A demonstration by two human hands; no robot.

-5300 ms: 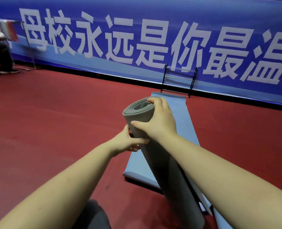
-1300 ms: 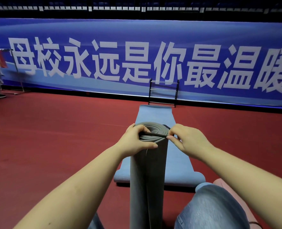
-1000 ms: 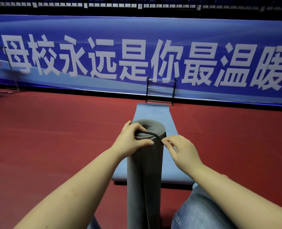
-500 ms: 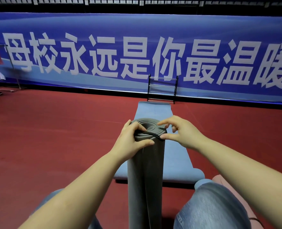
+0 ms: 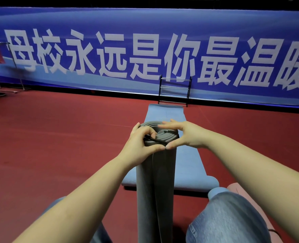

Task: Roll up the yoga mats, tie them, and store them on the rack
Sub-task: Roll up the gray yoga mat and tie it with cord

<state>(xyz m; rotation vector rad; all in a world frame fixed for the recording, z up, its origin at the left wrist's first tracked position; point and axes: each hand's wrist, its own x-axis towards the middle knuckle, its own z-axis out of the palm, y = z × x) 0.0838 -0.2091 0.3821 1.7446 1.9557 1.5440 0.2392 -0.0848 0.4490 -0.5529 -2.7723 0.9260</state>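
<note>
The grey rolled mat (image 5: 155, 181) stands upright between the person's knees, the left hand (image 5: 141, 144) curled round its top and pinching a black band (image 5: 156, 140), the right hand (image 5: 189, 135) spread loosely across the rim, thumb stretching that band.

The right hand (image 5: 189, 135) now spreads over the grey rolled mat's (image 5: 156, 181) top, thumb meeting the left hand's (image 5: 141, 143); the black band (image 5: 156, 140) seems stretched further across.

blue banner (image 5: 145, 23) with white characters, red floor (image 5: 57, 137)
</note>
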